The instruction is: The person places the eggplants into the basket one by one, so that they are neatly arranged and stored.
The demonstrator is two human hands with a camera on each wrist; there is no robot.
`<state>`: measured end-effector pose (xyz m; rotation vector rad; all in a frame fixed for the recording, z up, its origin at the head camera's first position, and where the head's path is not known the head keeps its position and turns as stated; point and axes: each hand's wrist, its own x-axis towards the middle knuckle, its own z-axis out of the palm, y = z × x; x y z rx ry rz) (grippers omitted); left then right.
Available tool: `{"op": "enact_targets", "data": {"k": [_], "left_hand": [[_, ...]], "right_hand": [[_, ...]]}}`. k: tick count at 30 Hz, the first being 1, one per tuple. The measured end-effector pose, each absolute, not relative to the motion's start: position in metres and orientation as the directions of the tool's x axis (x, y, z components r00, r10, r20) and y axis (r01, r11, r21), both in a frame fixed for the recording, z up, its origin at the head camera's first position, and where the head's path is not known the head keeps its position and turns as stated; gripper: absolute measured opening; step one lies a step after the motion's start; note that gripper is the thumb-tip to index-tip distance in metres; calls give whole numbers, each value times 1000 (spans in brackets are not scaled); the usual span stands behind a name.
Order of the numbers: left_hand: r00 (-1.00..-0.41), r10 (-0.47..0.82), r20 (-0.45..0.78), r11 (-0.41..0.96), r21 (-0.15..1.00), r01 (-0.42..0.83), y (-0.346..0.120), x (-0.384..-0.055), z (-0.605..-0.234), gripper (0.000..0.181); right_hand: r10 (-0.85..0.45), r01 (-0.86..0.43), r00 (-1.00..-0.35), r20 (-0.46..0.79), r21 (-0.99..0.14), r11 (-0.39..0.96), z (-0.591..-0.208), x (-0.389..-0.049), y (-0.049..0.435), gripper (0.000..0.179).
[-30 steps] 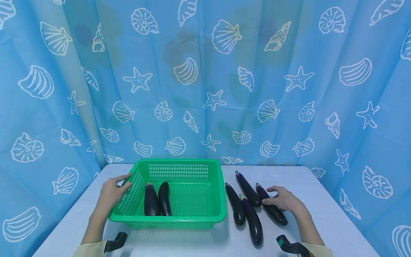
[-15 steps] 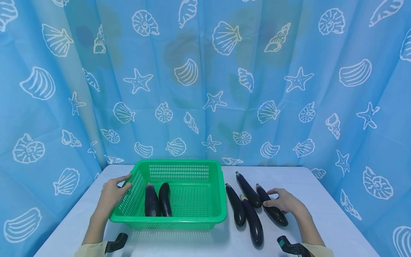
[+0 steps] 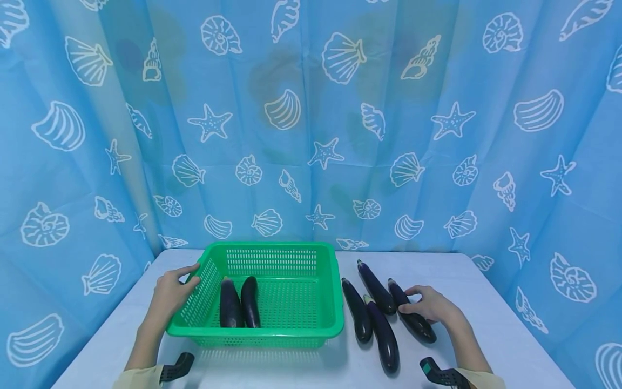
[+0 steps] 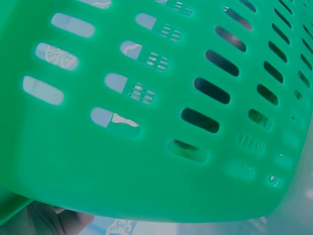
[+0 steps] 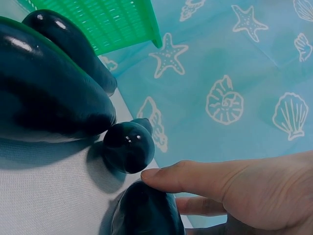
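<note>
Green basket (image 3: 255, 333), two eggplants (image 3: 230, 303) inside | left hand (image 3: 168, 293): fingers apart, touching basket | right hand (image 3: 433, 305): fingers pinching rightmost eggplant (image 3: 419, 326)

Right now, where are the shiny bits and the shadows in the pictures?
Right wrist view: white glare on the biggest eggplant, with shadows on the white cloth; head view: a soft shadow by the green basket; left wrist view: the left hand looks dim.
</note>
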<state>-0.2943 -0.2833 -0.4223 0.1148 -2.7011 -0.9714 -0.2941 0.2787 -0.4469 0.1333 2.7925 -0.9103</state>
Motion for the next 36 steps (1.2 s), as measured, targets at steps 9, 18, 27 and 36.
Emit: {"op": "enact_targets", "data": {"k": [9, 18, 27, 36], "left_hand": [[-960, -162, 228, 772, 635, 21, -283, -294, -421, 46], [-959, -161, 234, 774, 632, 24, -283, -294, -422, 46], [-959, -167, 230, 775, 632, 17, -282, -294, -422, 46], [-961, -167, 220, 773, 634, 11, -283, -294, -422, 46]], "right_hand": [[38, 164, -973, -228, -565, 809, -448, -295, 279, 66], [31, 148, -977, -210, -572, 807, -449, -295, 279, 64], [39, 152, -977, -208, -564, 811, -446, -295, 279, 63], [48, 157, -978, -204, -562, 812, -446, -295, 281, 64]]}}
